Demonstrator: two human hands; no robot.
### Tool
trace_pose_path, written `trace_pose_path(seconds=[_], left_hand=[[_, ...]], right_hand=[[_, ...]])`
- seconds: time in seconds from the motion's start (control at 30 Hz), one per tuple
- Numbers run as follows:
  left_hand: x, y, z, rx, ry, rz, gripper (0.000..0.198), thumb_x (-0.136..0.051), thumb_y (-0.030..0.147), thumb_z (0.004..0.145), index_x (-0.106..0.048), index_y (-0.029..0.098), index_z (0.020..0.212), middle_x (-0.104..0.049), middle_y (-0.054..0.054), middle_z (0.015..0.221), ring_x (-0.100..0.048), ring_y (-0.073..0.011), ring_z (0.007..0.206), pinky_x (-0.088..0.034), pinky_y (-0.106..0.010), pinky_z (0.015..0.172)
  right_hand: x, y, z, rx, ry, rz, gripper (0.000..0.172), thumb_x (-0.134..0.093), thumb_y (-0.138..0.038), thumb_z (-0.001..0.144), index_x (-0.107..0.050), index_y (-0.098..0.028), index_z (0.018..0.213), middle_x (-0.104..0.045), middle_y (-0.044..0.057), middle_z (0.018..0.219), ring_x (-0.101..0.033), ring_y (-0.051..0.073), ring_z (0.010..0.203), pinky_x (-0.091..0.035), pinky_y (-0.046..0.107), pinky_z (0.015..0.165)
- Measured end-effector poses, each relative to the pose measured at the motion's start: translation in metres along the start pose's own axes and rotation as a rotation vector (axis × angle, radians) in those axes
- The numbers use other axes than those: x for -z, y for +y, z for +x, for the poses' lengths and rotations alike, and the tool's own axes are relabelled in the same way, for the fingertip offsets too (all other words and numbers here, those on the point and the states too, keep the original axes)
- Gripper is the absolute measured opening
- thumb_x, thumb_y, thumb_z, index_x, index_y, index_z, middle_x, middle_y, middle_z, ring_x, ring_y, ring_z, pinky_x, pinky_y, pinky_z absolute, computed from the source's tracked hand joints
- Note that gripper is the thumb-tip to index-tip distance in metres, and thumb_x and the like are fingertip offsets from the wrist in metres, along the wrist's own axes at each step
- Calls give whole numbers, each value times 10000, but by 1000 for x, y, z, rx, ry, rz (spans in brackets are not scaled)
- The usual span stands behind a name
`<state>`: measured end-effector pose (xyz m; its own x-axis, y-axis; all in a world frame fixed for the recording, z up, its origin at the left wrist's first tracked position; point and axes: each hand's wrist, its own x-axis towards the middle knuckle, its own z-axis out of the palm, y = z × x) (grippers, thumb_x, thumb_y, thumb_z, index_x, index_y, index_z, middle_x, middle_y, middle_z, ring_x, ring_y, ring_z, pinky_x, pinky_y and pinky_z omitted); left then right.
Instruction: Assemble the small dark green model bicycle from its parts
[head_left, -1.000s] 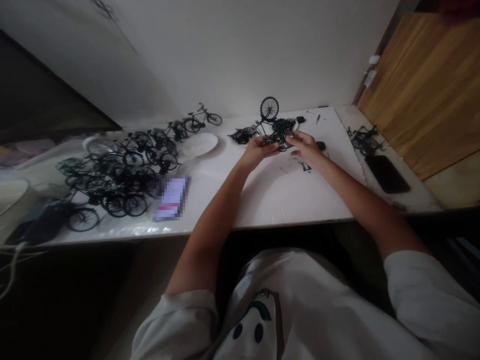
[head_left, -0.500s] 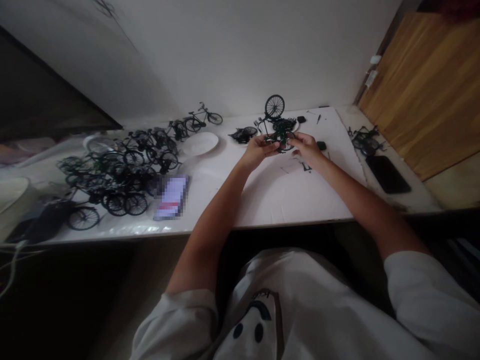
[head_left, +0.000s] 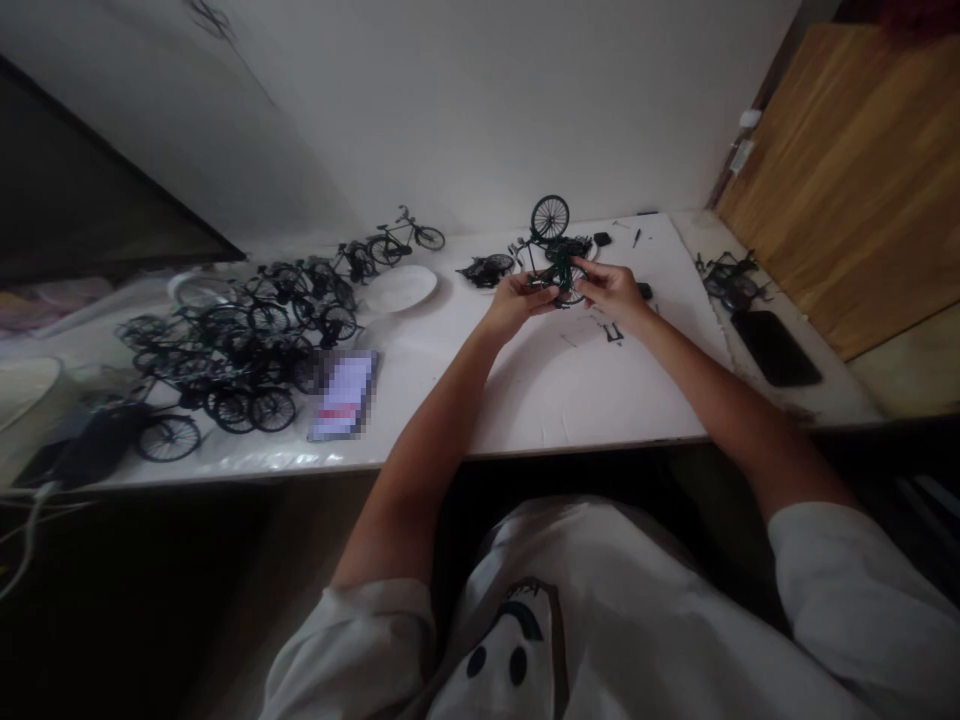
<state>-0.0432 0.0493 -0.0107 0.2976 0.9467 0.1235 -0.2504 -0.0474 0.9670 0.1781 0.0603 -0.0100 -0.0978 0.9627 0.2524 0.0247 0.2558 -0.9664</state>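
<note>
A dark model bicycle (head_left: pixel 529 257) is held up over the white table by both hands, one spoked wheel raised toward the wall. My left hand (head_left: pixel 516 305) is closed on its frame from the left, thumb pointing inward. From the right, my right hand (head_left: pixel 611 292) pinches near the lower wheel (head_left: pixel 576 283), its thumb and fingers around that end. Exactly which part sits between the right fingertips is hard to make out. Small dark loose parts (head_left: pixel 613 332) lie on the table just below the hands. Behind the bicycle is a pile of dark parts (head_left: pixel 577 246).
Many model bicycles (head_left: pixel 255 340) crowd the table's left side, with one bicycle (head_left: pixel 406 237) standing by the wall. A white plate (head_left: pixel 401 289), a pixelated lit phone (head_left: pixel 345 395), a bundle of dark parts (head_left: pixel 487 269) and a dark phone (head_left: pixel 775 348) lie around. A wooden board (head_left: pixel 855 170) leans at right.
My right hand has shifted slightly, its index finger now lifted and stretched over the lower wheel. The bicycle has dipped a little; my left hand keeps its hold.
</note>
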Motion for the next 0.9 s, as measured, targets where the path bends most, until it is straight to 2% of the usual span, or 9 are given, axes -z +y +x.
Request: trace_pose_path(seconds=[0.17,0.3,0.4,0.53,0.73,0.9], left_hand=[[0,-3,0,1,-13,-9,661,-1089,415,656,-773,147,1172,-854,-100,1054,-844,-237,991,-669,-399,986],[-1,-4,0,5,-20,-4,701,-1097,448,627,-774,143,1169,-858,-105,1035,-843,-238,981,-668,-407,1001],[-1,-5,0,4,-11,-10,702,-1104,452,605,-772,143,1141,-859,-100,1028,-845,-239,967,-673,-389,970],[0,-7,1,2,-9,-6,689,-1100,444,619,-775,141,1147,-857,-103,1021,-845,-236,962,-674,-364,935],[-3,-6,0,-3,2,-5,684,-1093,426,642,-773,149,1179,-857,-100,1057,-848,-245,1005,-678,-384,969],[-4,-4,0,1,-8,-16,674,-1095,416,650,-771,148,1176,-855,-98,1051,-849,-251,1011,-678,-396,976]], right_hand=[[1,7,4,35,-20,-14,522,-911,-336,796,-857,-215,1300,-842,15,993,-599,109,609,-627,284,565],[2,10,6,20,-26,-14,551,-919,-336,794,-845,-199,1322,-850,34,1043,-652,140,676,-673,332,618],[4,12,6,44,-34,-41,546,-913,-352,806,-843,-194,1324,-843,44,1082,-684,155,714,-699,365,661],[5,11,5,76,-50,-81,538,-919,-384,808,-846,-216,1314,-814,40,1040,-695,171,739,-702,375,674],[6,2,-1,115,-67,-130,512,-898,-457,823,-852,-230,1280,-763,84,1332,-716,213,909,-690,361,658],[8,2,-2,159,-81,-162,551,-859,-564,873,-845,-236,1317,-752,94,1320,-717,232,963,-688,342,638]])
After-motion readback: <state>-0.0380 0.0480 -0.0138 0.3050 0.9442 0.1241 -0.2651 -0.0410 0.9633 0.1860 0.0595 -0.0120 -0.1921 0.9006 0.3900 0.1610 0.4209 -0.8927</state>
